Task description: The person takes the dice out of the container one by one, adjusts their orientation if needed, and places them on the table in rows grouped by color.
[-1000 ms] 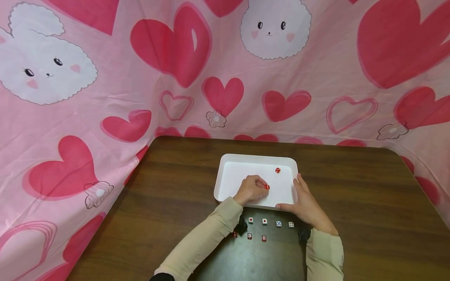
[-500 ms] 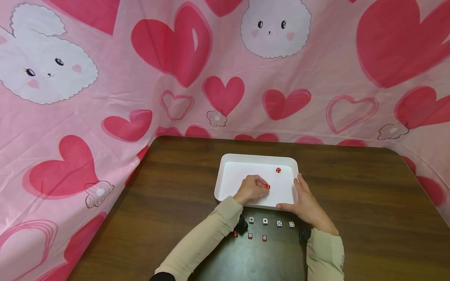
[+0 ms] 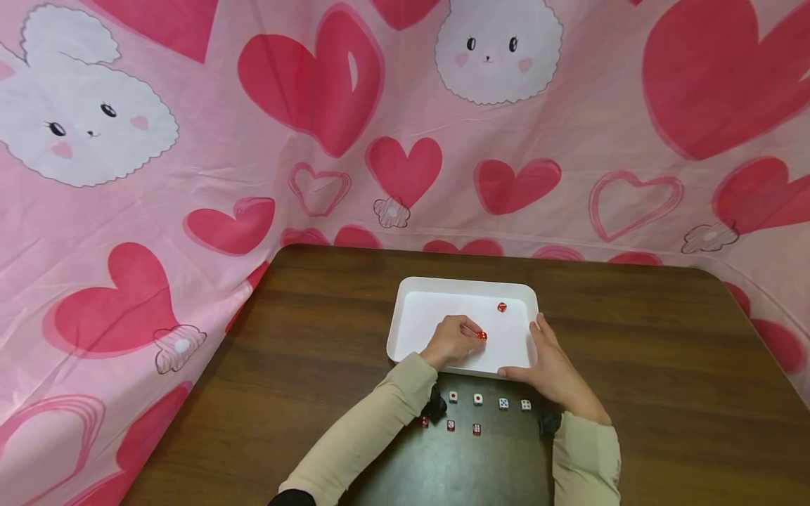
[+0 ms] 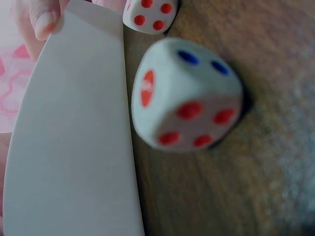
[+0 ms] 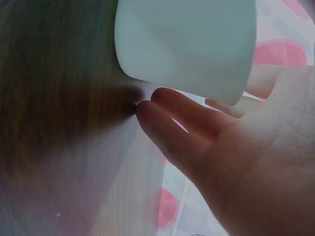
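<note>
A white tray (image 3: 420,313) lies on the brown table. My left hand (image 3: 451,342) reaches over its front wall and pinches a red die (image 3: 482,336) low inside it. A second red die (image 3: 502,307) sits farther back in the tray. My right hand (image 3: 557,369) holds the tray's front right corner, its thumb at the front rim and its fingers along the right side. In the right wrist view the fingers (image 5: 189,125) lie beside the tray wall (image 5: 184,44). The held die is out of sight in the left wrist view.
Just in front of the tray several white dice (image 3: 477,400) stand in a row, with red dice (image 3: 477,429) nearer to me. A white die (image 4: 187,93) fills much of the left wrist view, close to the tray wall. A pink heart-print cloth (image 3: 405,169) hangs behind the table.
</note>
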{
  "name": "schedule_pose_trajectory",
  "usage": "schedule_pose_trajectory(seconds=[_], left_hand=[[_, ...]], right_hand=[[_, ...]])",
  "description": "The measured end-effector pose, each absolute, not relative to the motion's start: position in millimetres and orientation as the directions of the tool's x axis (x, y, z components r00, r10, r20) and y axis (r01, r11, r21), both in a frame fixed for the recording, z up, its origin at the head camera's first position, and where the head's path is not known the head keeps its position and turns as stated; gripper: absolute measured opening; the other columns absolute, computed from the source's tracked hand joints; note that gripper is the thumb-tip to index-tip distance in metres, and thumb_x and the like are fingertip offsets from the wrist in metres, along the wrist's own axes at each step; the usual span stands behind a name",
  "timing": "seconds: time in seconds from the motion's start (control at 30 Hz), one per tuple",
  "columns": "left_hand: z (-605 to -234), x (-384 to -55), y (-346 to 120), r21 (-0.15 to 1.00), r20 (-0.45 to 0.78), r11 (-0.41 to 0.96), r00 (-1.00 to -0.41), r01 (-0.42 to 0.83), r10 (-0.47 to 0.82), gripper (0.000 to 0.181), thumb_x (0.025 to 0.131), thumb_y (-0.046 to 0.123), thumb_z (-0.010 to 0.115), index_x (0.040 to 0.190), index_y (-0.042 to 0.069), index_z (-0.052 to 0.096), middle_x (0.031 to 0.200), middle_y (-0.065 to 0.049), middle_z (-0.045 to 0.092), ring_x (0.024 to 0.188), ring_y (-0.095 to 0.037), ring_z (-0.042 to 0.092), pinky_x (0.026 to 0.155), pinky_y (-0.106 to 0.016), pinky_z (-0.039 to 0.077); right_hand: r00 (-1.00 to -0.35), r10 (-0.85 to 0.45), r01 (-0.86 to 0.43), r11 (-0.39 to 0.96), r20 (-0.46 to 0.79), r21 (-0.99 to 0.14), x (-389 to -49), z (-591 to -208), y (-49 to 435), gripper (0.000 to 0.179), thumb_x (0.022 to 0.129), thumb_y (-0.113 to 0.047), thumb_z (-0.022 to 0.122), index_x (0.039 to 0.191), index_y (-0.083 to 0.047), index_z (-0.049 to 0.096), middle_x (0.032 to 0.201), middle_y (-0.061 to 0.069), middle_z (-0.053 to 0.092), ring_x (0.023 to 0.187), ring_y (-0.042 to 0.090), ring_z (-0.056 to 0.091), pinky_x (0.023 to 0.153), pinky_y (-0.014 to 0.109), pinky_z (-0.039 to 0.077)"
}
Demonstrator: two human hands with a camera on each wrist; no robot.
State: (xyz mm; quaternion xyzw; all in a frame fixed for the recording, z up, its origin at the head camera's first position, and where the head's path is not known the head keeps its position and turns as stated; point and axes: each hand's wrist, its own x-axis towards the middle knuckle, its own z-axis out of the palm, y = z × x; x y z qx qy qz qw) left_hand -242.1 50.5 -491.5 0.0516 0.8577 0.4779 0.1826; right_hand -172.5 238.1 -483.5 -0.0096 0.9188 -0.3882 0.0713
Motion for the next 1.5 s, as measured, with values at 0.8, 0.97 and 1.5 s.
schedule_pose_trajectory(seconds=[0.8, 0.97, 1.5], left_hand=[[-484.9, -241.7, 41.9, 0.85, -0.229, 0.525, -0.929, -0.045, 0.291, 0.019, 0.081, 0.019, 0.077, 0.095, 0.009, 0.069, 0.074, -0.001, 0.062, 0.061, -0.01, 0.049, 0.053, -0.021, 0.038], [-485.4, -242.0, 40.5, 0.847, -0.224, 0.53, -0.929, -0.035, 0.296, 0.019, 0.082, 0.02, 0.076, 0.096, 0.009, 0.07, 0.075, -0.001, 0.063, 0.061, -0.01, 0.049, 0.053, -0.02, 0.038], [-479.0, -239.7, 38.2, 0.852, -0.248, 0.518, -0.928, -0.074, 0.277, 0.016, 0.083, 0.018, 0.075, 0.096, 0.01, 0.069, 0.074, -0.001, 0.062, 0.057, -0.01, 0.048, 0.049, -0.021, 0.037]], right_hand=[[-0.988, -0.07, 0.05, 0.701, -0.139, -0.711, -171.1, -483.2, 237.8, 0.116, 0.073, -0.04, 0.082, 0.149, 0.012, 0.012, 0.157, 0.032, 0.002, 0.141, 0.053, 0.015, 0.109, 0.064, 0.024], [-0.987, -0.072, 0.05, 0.699, -0.141, -0.713, -170.7, -482.8, 238.1, 0.116, 0.073, -0.041, 0.082, 0.149, 0.012, 0.012, 0.157, 0.031, 0.002, 0.141, 0.052, 0.015, 0.109, 0.064, 0.024], [-0.986, -0.072, 0.056, 0.704, -0.15, -0.708, -170.5, -479.7, 236.8, 0.117, 0.072, -0.041, 0.082, 0.149, 0.012, 0.012, 0.157, 0.032, 0.002, 0.141, 0.053, 0.016, 0.108, 0.065, 0.025]])
